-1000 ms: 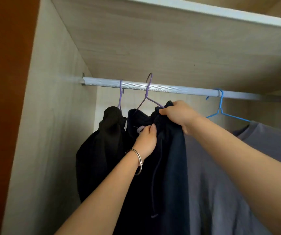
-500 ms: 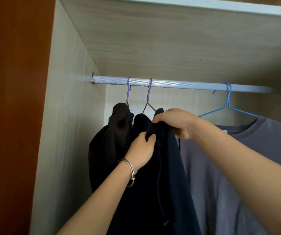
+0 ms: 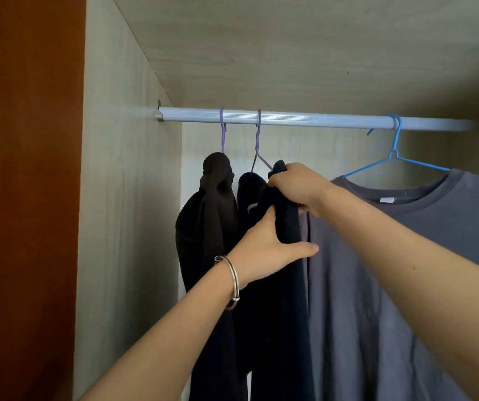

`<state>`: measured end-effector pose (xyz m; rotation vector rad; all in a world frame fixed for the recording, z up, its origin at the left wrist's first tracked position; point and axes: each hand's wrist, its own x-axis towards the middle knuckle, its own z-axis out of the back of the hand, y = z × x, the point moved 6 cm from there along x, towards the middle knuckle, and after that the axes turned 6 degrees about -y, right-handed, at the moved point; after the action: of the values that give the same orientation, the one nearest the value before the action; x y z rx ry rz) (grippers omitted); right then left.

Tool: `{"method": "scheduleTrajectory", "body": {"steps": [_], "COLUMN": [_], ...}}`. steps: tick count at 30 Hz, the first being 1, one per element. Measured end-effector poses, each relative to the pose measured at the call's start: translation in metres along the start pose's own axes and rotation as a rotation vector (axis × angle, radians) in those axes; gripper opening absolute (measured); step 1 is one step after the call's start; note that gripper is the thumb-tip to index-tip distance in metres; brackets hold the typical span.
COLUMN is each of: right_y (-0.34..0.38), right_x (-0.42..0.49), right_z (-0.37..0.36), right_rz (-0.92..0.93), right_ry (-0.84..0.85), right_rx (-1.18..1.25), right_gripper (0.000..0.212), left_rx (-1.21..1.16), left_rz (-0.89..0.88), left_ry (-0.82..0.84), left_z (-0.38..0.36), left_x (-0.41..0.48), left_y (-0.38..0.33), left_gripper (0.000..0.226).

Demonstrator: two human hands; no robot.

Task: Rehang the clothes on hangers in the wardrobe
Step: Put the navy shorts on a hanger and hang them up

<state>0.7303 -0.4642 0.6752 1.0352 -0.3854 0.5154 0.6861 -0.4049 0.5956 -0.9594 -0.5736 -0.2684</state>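
Right hand (image 3: 296,189) clenched on the bunched top of navy garment (image 3: 278,328), just under purple hanger (image 3: 258,134) hooked on rail (image 3: 304,119). Left hand (image 3: 264,248) just below, thumb across the front, fingers tucked into the fabric, holding it. Rest of the garment hangs below both grips.

you find no word, brand or number here that can be read. the nearest thing to print is a small pale tag (image 3: 387,200) sewn inside the collar of the grey t-shirt (image 3: 406,270); it looks blank at this size, too small and blurred to show any letters. a pale scrap of label (image 3: 252,208) shows on the navy garment (image 3: 290,314) beside it, mostly hidden in the folds, and it too gives you nothing to read.
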Motion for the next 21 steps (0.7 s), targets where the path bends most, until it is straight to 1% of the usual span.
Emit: {"method": "scheduleTrajectory", "body": {"steps": [2,4,6,7,8,10,11,13,15,16,20,21], "right_y": [-0.004,-0.007,-0.013,-0.018,-0.024,-0.041,-0.050,-0.074,-0.101,-0.114,-0.166,-0.178], "right_x": [-0.003,-0.007,-0.013,-0.017,-0.021,-0.035,-0.045,-0.065,-0.085,-0.096,-0.127,-0.133], "right_z": [-0.004,-0.006,-0.008,-0.009,-0.010,-0.014,-0.018,-0.029,-0.045,-0.053,-0.084,-0.092], "right_rz": [-0.011,0.000,0.032,0.050,0.076,0.136,0.158,0.169,0.132,0.110,0.008,-0.019], "right_ry": [-0.013,-0.019,-0.046,-0.076,-0.119,-0.198,-0.224,-0.242,-0.216,-0.192,-0.040,0.015], "right_rx": [0.065,0.078,0.087,0.080,0.056,0.023,0.027,0.057,0.093,0.100,0.012,-0.018], "right_gripper": [0.008,0.008,0.009,0.004,0.009,0.027,0.028,0.025,0.020,0.020,0.040,0.042], "left_rx": [0.090,0.117,0.104,0.113,0.132,0.200,0.231,0.243,0.208,0.196,0.125,0.087], "left_rz": [-0.027,-0.015,0.002,0.011,0.011,0.013,0.017,0.051,0.117,0.146,0.211,0.236], "left_ry": [-0.067,-0.103,-0.096,-0.086,-0.082,-0.093,-0.099,-0.099,-0.090,-0.095,-0.140,-0.148], "left_z": [-0.001,0.000,-0.001,-0.003,-0.005,-0.012,-0.016,-0.028,-0.042,-0.049,-0.070,-0.075], "left_x": [0.000,0.000,-0.003,-0.006,-0.010,-0.020,-0.026,-0.041,-0.058,-0.067,-0.094,-0.102], "left_y": [0.003,0.012,0.021,0.025,0.029,0.040,0.047,0.067,0.090,0.102,0.137,0.144], "left_gripper": [0.062,0.070,0.073,0.074,0.072,0.062,0.054,0.038,0.029,0.028,0.042,0.045]}}
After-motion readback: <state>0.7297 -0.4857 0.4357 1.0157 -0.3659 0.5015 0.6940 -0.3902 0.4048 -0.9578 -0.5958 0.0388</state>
